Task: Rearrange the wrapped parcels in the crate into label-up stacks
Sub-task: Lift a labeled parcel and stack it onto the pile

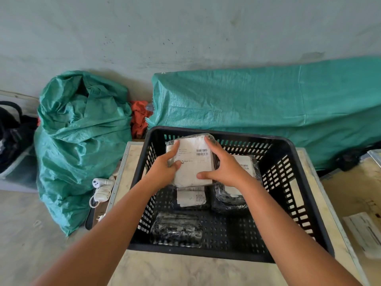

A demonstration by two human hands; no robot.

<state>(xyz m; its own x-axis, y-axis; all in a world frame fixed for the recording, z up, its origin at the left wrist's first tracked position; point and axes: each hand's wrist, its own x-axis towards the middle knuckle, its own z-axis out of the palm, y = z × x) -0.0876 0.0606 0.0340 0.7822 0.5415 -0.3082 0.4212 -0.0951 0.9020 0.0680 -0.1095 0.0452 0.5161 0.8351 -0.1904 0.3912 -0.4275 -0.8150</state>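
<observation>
Left hand (165,170): grips the left edge of the top parcel (192,162), thumb on its label.
Top parcel: clear wrap, big white label facing up, held over the back left of the black crate (305,195). It has a barcode and small print, too tiny to read.
Right hand (222,168): fingers spread, pressing the parcel's right side.
Parcel under it (190,198): shows a white label with square codes.
Front parcel (177,229): dark side up.
Right parcel (237,182): label up.
</observation>
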